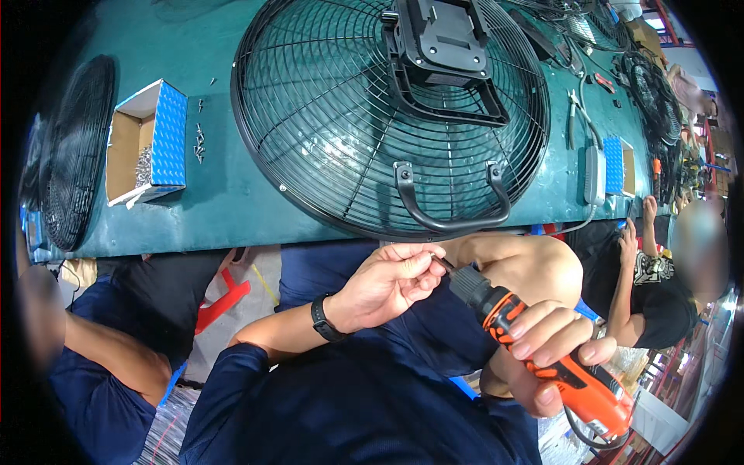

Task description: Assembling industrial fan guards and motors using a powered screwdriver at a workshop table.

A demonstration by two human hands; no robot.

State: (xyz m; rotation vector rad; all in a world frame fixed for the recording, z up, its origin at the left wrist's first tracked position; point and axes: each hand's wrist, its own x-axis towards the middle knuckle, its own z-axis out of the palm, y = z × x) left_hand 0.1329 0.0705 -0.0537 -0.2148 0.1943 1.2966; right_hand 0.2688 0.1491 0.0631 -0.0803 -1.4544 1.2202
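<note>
the driver (593, 395) was off the desk (217, 225), tilted in the air beyond its near edge. the right grip (554, 349) was wrapped round the body, fingers curled and firmly closed. the left grip (395, 285) was pinched nearly closed about the tip of the bit (443, 263); whether a screw sat between thumb and forefinger i could not tell. the driver looked stiff, hard-cased and moderately weighty, perhaps slick where the plastic was smooth, so the body well behind the chuck (469, 285) seemed the place to hold, with the cord (589, 442) at its rear left free. the fan (399, 89) lay on the desk, its rim reaching the near edge. it looked bulky and probably heavy, its wires stiff yet likely to bend under a hard knock; the handle (457, 226), close to that edge, offered a sound hold. the driver bore a pale label near its butt, too small to read, and the box (170, 139) towards the desk's left end showed a blue printed pattern without legible words.
</note>
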